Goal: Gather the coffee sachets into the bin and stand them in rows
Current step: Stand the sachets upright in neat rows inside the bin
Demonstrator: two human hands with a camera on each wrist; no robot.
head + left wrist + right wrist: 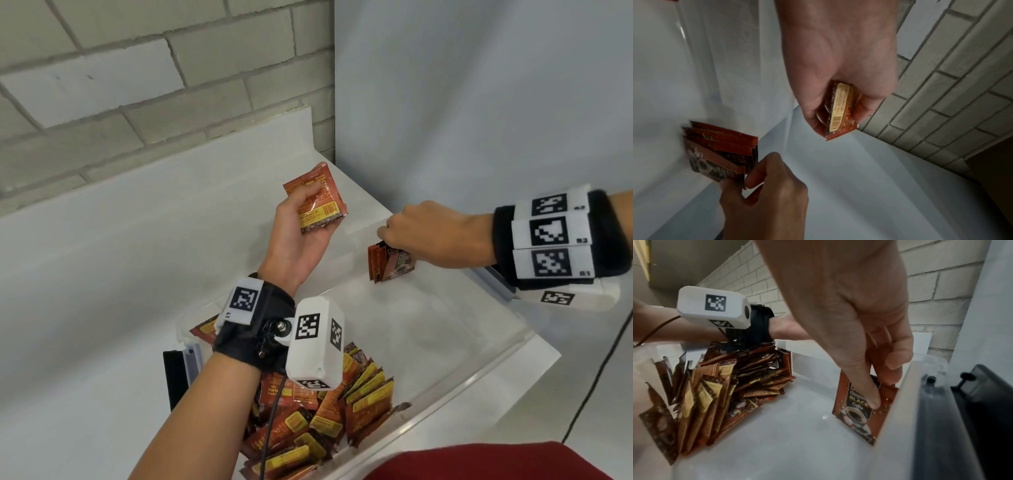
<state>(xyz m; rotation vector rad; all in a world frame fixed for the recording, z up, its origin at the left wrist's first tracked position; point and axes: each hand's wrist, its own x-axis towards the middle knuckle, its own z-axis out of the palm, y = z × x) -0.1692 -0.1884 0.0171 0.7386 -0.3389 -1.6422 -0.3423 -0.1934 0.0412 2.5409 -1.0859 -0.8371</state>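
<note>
My left hand [301, 219] is raised above the clear plastic bin [486, 346] and grips a small stack of red coffee sachets [317, 202], also seen edge-on as the held stack [840, 112]. My right hand [421, 229] reaches into the bin's far right corner and pinches several upright sachets [390, 262] against the wall. In the right wrist view its fingers [873, 395] press the front upright sachet [861, 410], printed "BLACK Coffee". A loose pile of sachets [318, 411] lies in the bin's near left part.
The bin sits on a white counter [102, 257] against a grey brick wall [137, 85] and a white panel [479, 102]. A black latch [972, 402] is on the bin's right side. A dark cable [599, 377] hangs at the right edge.
</note>
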